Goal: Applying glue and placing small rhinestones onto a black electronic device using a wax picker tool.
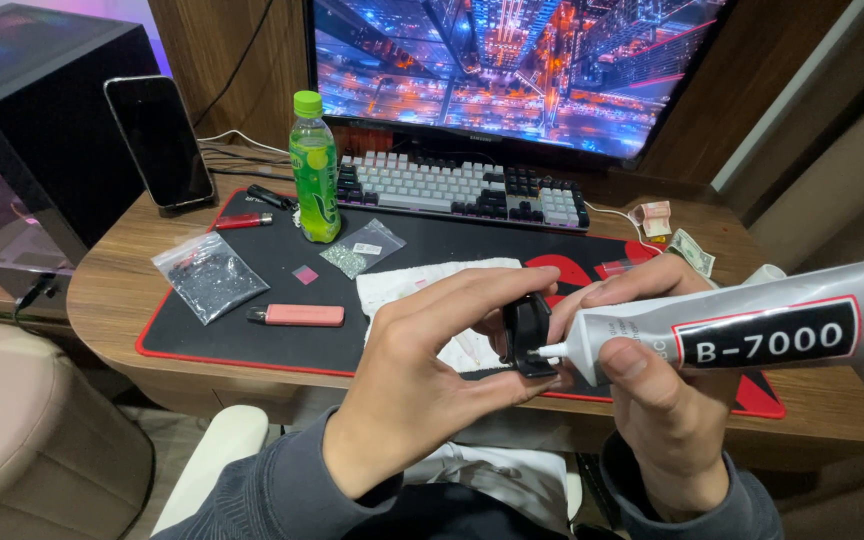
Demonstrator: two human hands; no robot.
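Note:
My left hand (422, 375) pinches a small black plastic part (527, 333) between thumb and fingers, just above the desk's front edge. In my right hand (657, 395) lies a large silver glue tube (752, 330) with a black and red label. Its fine white nozzle touches the black part's face. A white cloth (412, 285) is spread on the black desk mat (282, 340) right behind my hands.
On the mat lie a pink lighter-like stick (297, 315), two small clear bags (207, 272) (362, 248), a red lighter (242, 221) and a green bottle (314, 170). Behind are a keyboard (462, 187), monitor (512, 60), propped phone (160, 140), PC case (22, 130). Folded banknotes (674, 232) lie right.

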